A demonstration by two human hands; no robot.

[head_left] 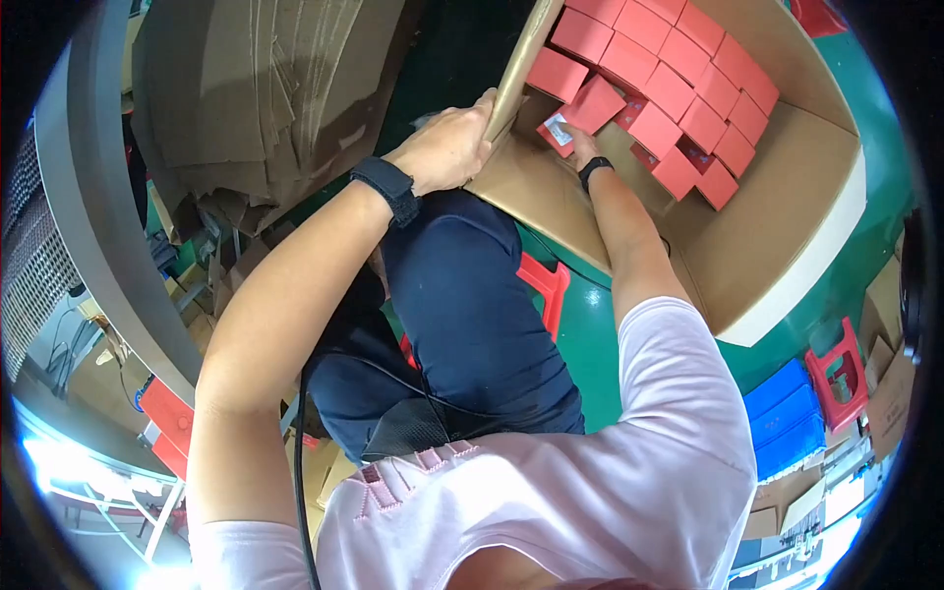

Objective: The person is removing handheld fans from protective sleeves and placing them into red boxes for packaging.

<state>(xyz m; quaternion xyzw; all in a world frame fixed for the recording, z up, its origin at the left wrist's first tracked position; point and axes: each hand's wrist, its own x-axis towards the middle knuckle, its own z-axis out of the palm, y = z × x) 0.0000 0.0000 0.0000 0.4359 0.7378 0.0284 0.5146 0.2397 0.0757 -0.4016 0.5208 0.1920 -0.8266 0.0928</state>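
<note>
A large cardboard carton (787, 231) stands at the upper right with its open side toward me. Inside it, small red boxes (669, 93) are packed in rows. My left hand (452, 146) is closed over the carton's near left edge, fingers curled round the cardboard. Deep inside the carton, my right hand (583, 147) grips one red box (596, 104) by its near end. That box sits askew to its neighbours and bears a pale label beside my thumb. Some of the right fingers are hidden behind it. Both wrists wear black bands.
Flattened brown cardboard sheets (216, 93) lean at the upper left, by a curved grey frame (98, 197). A red stool (839, 374) and a blue crate (784, 413) are on the green floor at right. Red stool legs (547, 287) show beside my knee.
</note>
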